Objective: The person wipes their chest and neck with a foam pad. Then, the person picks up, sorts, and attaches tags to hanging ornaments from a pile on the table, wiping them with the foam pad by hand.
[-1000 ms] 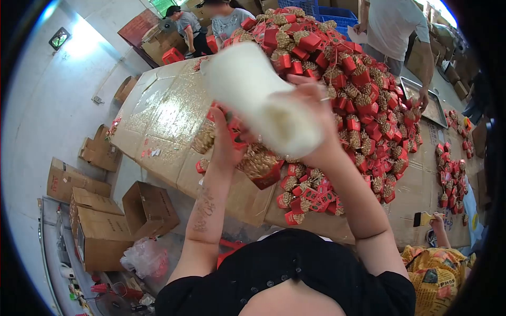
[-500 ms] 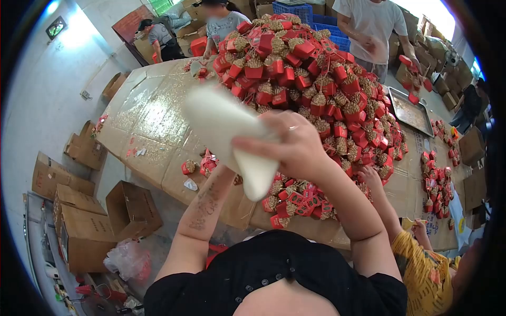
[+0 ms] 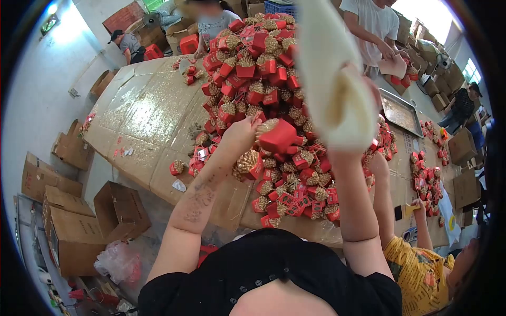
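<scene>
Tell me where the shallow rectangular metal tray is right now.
In the head view, the tray lies at the upper right, just right of the heap of red-and-gold ornaments and below the person in the white T-shirt.

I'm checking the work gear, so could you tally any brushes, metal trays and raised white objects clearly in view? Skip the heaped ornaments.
Brush: 1
Metal tray: 1
White object, blurred: 1
Total: 3
</scene>
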The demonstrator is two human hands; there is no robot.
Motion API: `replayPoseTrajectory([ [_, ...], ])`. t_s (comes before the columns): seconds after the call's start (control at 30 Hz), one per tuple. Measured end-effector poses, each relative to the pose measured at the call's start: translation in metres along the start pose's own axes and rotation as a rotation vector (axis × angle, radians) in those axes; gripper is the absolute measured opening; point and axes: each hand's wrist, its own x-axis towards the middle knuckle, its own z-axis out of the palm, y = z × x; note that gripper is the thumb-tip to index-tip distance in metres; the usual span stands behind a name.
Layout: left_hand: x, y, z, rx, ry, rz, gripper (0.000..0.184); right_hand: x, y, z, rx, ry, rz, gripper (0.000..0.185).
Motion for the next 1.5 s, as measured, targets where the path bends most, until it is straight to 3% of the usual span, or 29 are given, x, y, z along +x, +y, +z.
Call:
replayPoseTrajectory([
  [0.1, 0.002, -0.01, 0.003, -1.089, -0.013, -0.01, 0.032, -0.025, -0.007, -0.001, -0.243, -0.465, -0.372, 0.058],
  [0.13, 0.003, 0.01, -0.011, -0.974, 0.003, -0.17, 0.032, -0.036, 0.012, -0.005, -0.4, -0.624, -0.605, 0.06],
  [0.2, 0.005, 0.05, -0.041, -0.764, -0.012, -0.488, 0.035, -0.076, 0.086, -0.017, -0.376, -0.763, 0.035, 0.056],
  [0.27, -0.001, 0.043, -0.052, -0.973, -0.134, -0.346, 0.041, -0.098, 0.127, -0.048, -0.334, -0.684, 0.513, 0.043],
  [0.33, -0.001, 0.042, -0.056, -1.113, -0.147, -0.306, 0.042, -0.084, 0.125, -0.046, 0.07, -0.042, 0.746, 0.033],
  [0.4, -0.005, 0.041, -0.053, -1.25, -0.18, -0.292, 0.044, -0.057, 0.078, -0.037, 0.272, 0.342, 0.659, 0.032],
  [0.43, -0.002, 0.041, -0.054, -1.407, -0.17, -0.232, 0.045, -0.052, 0.059, -0.026, 0.365, 0.471, 0.63, 0.04],
  [0.47, 0.0, 0.043, -0.056, -1.565, -0.157, -0.171, 0.047, -0.059, 0.055, -0.02, 0.362, 0.477, 0.631, 0.04],
  [0.5, 0.001, 0.047, -0.059, -1.672, -0.108, -0.185, 0.047, -0.071, 0.055, -0.014, 0.015, 0.151, 0.227, 0.043],
  [0.57, 0.001, 0.06, -0.072, -1.645, -0.056, -0.179, 0.044, -0.106, 0.081, -0.007, -0.198, -0.333, 0.07, 0.049],
  [0.6, 0.003, 0.062, -0.077, -1.617, -0.001, -0.167, 0.042, -0.131, 0.104, -0.005, -0.069, -0.481, 0.32, 0.051],
  [0.67, 0.014, 0.047, -0.083, -1.641, 0.017, -0.166, 0.041, -0.127, 0.104, -0.01, 0.243, -0.101, 1.013, 0.046],
  [0.73, 0.017, 0.04, -0.09, -1.784, 0.002, -0.216, 0.04, -0.102, 0.097, -0.021, 0.544, 0.351, 1.056, 0.05],
  [0.8, 0.022, 0.042, -0.089, -1.794, 0.087, -0.223, 0.038, -0.075, 0.072, -0.021, 0.46, 0.501, 0.88, 0.051],
  [0.83, 0.025, 0.041, -0.087, -1.758, 0.171, -0.225, 0.039, -0.06, 0.045, -0.013, 0.447, 0.447, 0.712, 0.044],
  [0.97, 0.057, 0.037, -0.084, -1.696, 0.379, -0.273, 0.035, -0.096, 0.014, 0.015, -0.156, -0.288, 0.025, 0.026],
  [1.0, 0.053, 0.039, -0.09, -1.715, 0.361, -0.268, 0.032, -0.092, 0.007, 0.013, -0.559, -0.605, -0.517, 0.033],
  [1.07, 0.045, 0.04, -0.099, -1.733, 0.339, -0.277, 0.03, -0.161, 0.057, 0.013, -0.571, -0.797, -0.3, 0.04],
  [1.13, 0.055, 0.037, -0.115, -1.711, 0.565, -0.145, 0.028, -0.178, 0.068, -0.008, -0.628, -0.897, -0.207, 0.04],
  [1.23, 0.065, 0.035, -0.128, -1.734, 0.584, -0.187, 0.023, -0.149, 0.048, -0.011, -0.541, -0.574, 0.064, 0.042],
  [1.33, 0.086, 0.026, -0.125, -1.738, 0.621, -0.241, 0.021, -0.088, 0.004, 0.009, -0.43, -0.187, -0.183, 0.047],
  [1.37, 0.112, -0.005, -0.117, -1.686, 0.585, -0.204, 0.021, -0.079, -0.007, 0.015, -0.458, -0.248, -0.371, 0.044],
  [1.43, 0.093, 0.036, -0.114, -1.695, 0.631, -0.313, 0.02, -0.075, -0.01, 0.044, -0.529, -0.424, -0.523, 0.043],
  [1.5, 0.082, 0.061, -0.111, -1.712, 0.585, -0.32, 0.02, -0.096, 0.018, 0.065, -0.672, -0.672, -0.331, 0.044],
])
